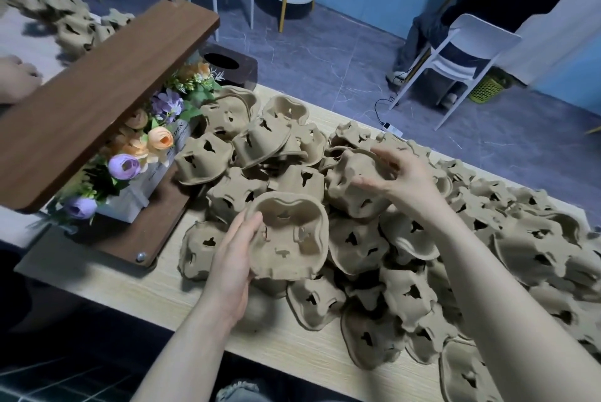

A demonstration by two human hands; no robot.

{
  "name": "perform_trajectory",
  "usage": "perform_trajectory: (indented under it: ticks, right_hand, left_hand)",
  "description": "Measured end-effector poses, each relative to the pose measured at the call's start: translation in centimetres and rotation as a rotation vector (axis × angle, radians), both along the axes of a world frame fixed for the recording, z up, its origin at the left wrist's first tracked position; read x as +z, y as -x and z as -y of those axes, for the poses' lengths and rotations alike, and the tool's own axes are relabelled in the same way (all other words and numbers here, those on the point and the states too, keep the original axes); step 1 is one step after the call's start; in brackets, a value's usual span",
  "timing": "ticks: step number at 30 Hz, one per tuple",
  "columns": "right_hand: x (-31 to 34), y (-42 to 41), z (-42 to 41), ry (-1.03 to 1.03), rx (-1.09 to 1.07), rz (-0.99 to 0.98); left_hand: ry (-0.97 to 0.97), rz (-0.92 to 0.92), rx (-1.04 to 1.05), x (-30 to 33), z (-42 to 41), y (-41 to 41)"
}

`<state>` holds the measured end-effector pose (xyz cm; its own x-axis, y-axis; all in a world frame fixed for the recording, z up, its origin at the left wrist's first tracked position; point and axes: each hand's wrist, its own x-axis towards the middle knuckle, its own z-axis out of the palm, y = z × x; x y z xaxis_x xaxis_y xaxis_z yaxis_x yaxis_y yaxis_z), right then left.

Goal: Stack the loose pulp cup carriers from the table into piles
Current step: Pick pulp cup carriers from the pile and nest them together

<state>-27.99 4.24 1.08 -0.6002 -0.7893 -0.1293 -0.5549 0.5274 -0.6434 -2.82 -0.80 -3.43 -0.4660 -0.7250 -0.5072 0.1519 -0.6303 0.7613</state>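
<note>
Held carrier: while it sits tilted with its hollow side up above the heap, one pulp cup carrier (289,237) is gripped at its left rim by the left hand (232,258), fingers curled round the edge.
Right hand: the right hand (395,179) curls over an upturned carrier (353,188) on top of the heap, thumb and fingers round it.
Loose carriers: a heap of carriers (455,255) covers the counter (182,301).
Left of heap: a wooden shelf (97,102) with flowers (159,138) under its top board.
</note>
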Motion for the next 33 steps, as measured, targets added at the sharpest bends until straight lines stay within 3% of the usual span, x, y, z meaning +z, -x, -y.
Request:
perform_trajectory:
  ticks: [2,9,13,20,24,33]
  right_hand:
    - [0.0,-0.3,-0.5,0.062,-0.034,0.126]
    - [0.9,-0.7,-1.4,0.281,-0.212,0.17]
    - [3.3,-2.7,-3.7,0.473,-0.116,0.275]
    - [1.5,-6.7,-7.9,0.568,0.12,0.26]
    - [0.6,-8.0,-8.9,0.751,0.106,0.243]
    - [-1.2,-10.5,-9.7,0.571,0.34,0.147]
  left_hand:
    - [-0.005,0.014,0.005,0.1,0.0,0.1]
    - [-0.005,0.095,-0.026,0.3,-0.2,0.5]
    - [0.018,0.104,-0.026,0.4,-0.3,0.2]
    - [0.074,0.106,-0.054,0.7,-1.4,-0.2]
    - [0.077,0.1,-0.068,0.6,-2.0,-0.7]
    - [0.112,0.132,-0.068,0.0,-3.1,-1.6]
